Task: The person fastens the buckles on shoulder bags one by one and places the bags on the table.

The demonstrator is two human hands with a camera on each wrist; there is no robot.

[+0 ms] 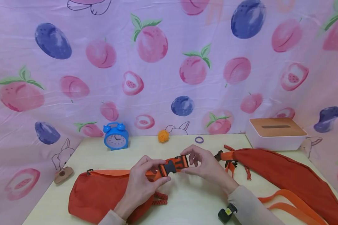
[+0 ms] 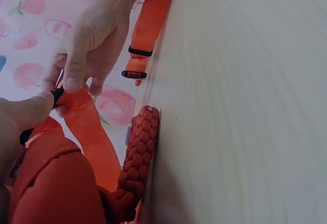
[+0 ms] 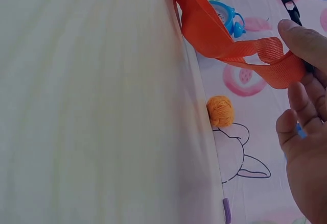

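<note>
A black buckle [image 1: 170, 167] on an orange strap [image 1: 178, 163] is held between both hands above the table, its parts joined or very close. The left hand [image 1: 142, 182] pinches its left end between thumb and fingers. At its right end, the right hand [image 1: 204, 165] pinches the black edge with thumb and forefinger, other fingers curled loosely. Below the left hand lies a red bag [image 1: 98, 193], with braided red cord ends [image 1: 160, 202] beside it. In the right wrist view the strap [image 3: 265, 63] loops from the right hand [image 3: 311, 112].
A second red bag [image 1: 287, 178] with orange straps lies at the right. Along the back stand a blue alarm clock [image 1: 116, 137], an orange yarn ball [image 1: 163, 136], a purple ring [image 1: 199, 139] and a white tissue box [image 1: 279, 140]. A brown object [image 1: 64, 175] sits at the left edge.
</note>
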